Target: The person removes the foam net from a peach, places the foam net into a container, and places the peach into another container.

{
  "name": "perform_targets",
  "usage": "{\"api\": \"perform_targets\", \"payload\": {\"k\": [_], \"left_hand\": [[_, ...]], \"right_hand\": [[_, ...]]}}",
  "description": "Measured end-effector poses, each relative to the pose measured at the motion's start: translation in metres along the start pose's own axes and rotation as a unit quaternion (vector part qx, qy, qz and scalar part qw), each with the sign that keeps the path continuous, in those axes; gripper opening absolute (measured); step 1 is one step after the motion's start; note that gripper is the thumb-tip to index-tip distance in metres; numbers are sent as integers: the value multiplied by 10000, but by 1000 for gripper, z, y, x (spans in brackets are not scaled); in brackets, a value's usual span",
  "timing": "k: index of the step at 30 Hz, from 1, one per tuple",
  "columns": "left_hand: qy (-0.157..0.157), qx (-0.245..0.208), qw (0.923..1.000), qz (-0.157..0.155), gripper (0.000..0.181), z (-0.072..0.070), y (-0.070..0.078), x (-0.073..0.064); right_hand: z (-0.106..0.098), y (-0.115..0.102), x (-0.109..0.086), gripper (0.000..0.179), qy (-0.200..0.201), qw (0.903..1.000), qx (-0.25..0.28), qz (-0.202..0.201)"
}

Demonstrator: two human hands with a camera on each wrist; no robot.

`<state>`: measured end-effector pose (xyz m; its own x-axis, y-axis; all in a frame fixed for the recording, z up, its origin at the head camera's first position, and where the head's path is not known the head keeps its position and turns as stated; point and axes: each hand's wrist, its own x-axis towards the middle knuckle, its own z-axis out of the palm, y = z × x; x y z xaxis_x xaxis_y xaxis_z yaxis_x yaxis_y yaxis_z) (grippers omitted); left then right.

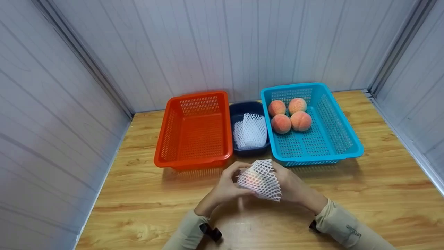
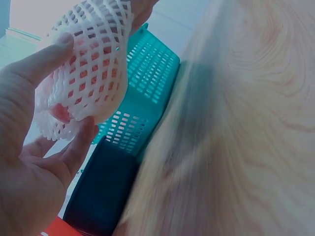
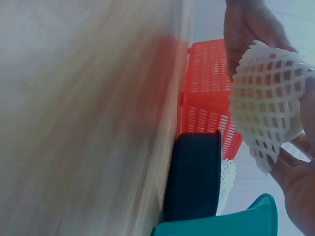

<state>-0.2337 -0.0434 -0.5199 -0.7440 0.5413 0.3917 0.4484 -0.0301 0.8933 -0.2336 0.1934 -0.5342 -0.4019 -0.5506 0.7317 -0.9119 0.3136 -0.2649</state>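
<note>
A peach [image 2: 60, 113] sits inside a white foam fruit net [image 1: 262, 180], held above the table between both hands. My left hand [image 1: 227, 185] grips the netted peach from the left, thumb and fingers against the mesh. From the other side, my right hand [image 1: 293, 184] holds the foam net; in the right wrist view its thumb and fingers are at the net's edge. Reddish skin shows through the mesh. Spare foam nets [image 1: 255, 130] lie in a small dark blue basin [image 1: 249, 151] behind the hands.
An orange-red basket [image 1: 194, 163] stands left of the basin. On its right is a turquoise basket [image 1: 353, 149] with several bare peaches [image 1: 301, 121] in its left part. All stand on a wood-grain table [image 1: 138, 208], with pale panel walls [image 1: 208, 45] around it.
</note>
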Motion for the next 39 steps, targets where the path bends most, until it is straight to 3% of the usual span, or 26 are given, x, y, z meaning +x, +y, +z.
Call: {"api": "perform_targets", "payload": {"k": [5,9,17,23,31,39], "left_hand": [[60,-172,9998,88,60,0,-4,-1],[86,-93,9997,223,55,-1,-5,-2],[273,-59,9969,735,38,-5,-6,3],[558,-3,9927,1073,18,-4,-13,3],[821,146,9935,777,16,-1,-8,0],[943,382,9909,884,15,-1,-9,0]], "right_hand": [[3,2,-1,45,184,9974,-399,-579],[4,3,-1,39,291,9954,-356,-843],[1,7,-2,51,582,9968,0,-548],[-4,6,-6,62,473,9984,83,-285],[-13,7,-11,64,457,9983,231,-276],[-21,7,-18,67,614,9978,198,-127]]}}
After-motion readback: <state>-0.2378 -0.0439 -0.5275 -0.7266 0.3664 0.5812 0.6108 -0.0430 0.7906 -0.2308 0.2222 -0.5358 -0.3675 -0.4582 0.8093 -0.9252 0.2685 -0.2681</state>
